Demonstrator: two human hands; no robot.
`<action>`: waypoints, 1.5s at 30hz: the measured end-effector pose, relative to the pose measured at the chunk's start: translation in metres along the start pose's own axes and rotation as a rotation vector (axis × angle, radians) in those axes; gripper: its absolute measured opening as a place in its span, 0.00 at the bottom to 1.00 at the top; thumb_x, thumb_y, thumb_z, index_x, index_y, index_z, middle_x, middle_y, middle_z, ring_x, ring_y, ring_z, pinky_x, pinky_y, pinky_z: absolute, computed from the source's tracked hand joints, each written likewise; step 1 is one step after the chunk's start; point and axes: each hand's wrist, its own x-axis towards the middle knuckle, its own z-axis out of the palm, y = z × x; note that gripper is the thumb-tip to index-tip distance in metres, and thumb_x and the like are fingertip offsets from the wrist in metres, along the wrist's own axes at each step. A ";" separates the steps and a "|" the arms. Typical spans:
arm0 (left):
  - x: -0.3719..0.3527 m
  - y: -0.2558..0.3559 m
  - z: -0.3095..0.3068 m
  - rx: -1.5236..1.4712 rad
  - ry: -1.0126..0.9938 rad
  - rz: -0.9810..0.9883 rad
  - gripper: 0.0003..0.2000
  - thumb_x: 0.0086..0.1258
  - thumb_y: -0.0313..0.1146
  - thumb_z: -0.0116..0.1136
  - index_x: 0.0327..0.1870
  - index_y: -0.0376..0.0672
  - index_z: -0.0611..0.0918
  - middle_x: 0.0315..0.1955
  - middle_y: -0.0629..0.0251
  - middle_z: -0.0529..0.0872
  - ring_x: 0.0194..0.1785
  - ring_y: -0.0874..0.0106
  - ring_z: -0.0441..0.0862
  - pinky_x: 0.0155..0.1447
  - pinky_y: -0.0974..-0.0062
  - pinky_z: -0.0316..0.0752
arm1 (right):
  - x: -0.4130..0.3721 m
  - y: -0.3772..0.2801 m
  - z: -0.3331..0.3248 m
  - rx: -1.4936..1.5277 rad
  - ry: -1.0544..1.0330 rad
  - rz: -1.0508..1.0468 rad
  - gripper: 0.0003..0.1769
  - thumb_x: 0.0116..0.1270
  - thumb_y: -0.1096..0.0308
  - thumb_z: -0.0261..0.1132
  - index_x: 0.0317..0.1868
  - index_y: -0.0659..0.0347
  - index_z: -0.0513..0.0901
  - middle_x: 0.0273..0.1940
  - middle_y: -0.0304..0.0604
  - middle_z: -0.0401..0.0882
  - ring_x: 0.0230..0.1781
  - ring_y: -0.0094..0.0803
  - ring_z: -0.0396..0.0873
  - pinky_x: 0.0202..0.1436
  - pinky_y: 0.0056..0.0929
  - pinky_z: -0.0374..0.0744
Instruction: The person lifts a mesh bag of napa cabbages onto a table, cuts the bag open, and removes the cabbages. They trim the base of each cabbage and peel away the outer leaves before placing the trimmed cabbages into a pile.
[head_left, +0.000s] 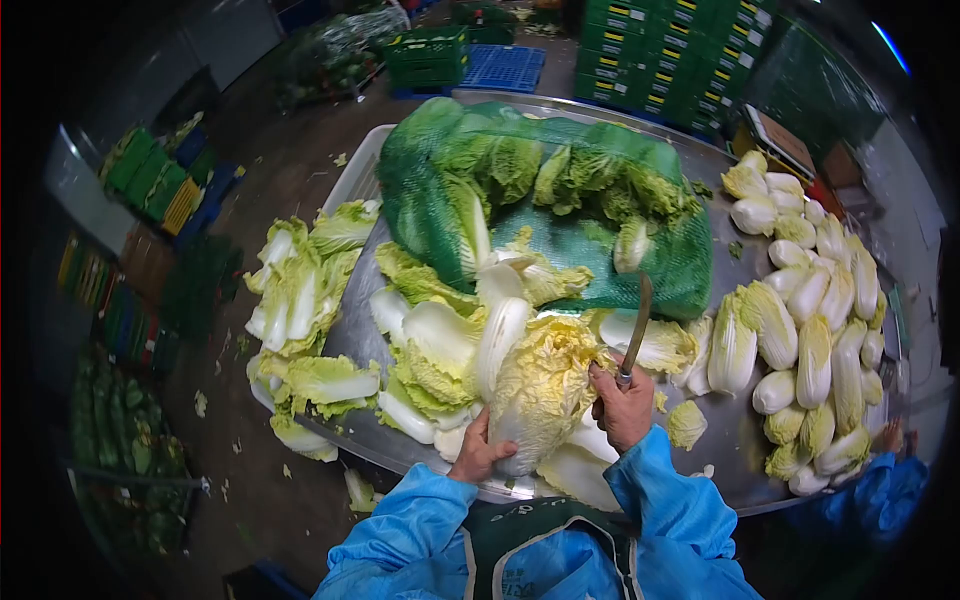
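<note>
A large Chinese cabbage (540,385) with yellow crinkled leaves lies tilted in front of me at the metal table's near edge. My left hand (482,452) grips it low on its left side, thumb across the white part. In my right hand (622,408) is a knife (640,330), its curved blade pointing up and away; the fist rests against the cabbage's right side. Loose cabbage leaves (437,340) are heaped to the left and under the cabbage. Beyond them, a green mesh sack (420,190) lies with its mouth toward me, several cabbages (510,170) inside.
Trimmed cabbages (815,350) are piled on the table's right side. More leaves (305,290) hang over a white crate's rim (365,165) at left. Another person's blue sleeve (885,490) shows at lower right. Green crates (660,60) are stacked behind the table.
</note>
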 end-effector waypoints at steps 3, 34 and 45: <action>-0.014 -0.001 -0.014 -0.018 0.066 0.000 0.43 0.51 0.40 0.70 0.68 0.35 0.61 0.58 0.59 0.73 0.61 0.68 0.70 0.66 0.71 0.62 | 0.001 0.002 0.018 -0.007 -0.090 -0.027 0.14 0.64 0.68 0.66 0.46 0.68 0.79 0.19 0.32 0.72 0.13 0.16 0.64 0.15 0.19 0.61; 0.047 0.002 0.032 -0.195 0.357 0.037 0.19 0.75 0.34 0.46 0.63 0.38 0.65 0.55 0.58 0.75 0.55 0.64 0.76 0.59 0.64 0.74 | 0.026 0.039 -0.012 0.060 -0.258 0.115 0.26 0.60 0.64 0.68 0.56 0.67 0.74 0.40 0.42 0.81 0.36 0.22 0.78 0.41 0.22 0.77; 0.065 0.041 0.029 -0.082 0.422 0.000 0.33 0.71 0.30 0.52 0.72 0.42 0.49 0.63 0.57 0.67 0.63 0.64 0.68 0.65 0.69 0.65 | 0.033 0.075 -0.035 0.301 -0.218 -0.012 0.20 0.64 0.65 0.65 0.52 0.67 0.77 0.39 0.36 0.81 0.36 0.20 0.77 0.42 0.21 0.76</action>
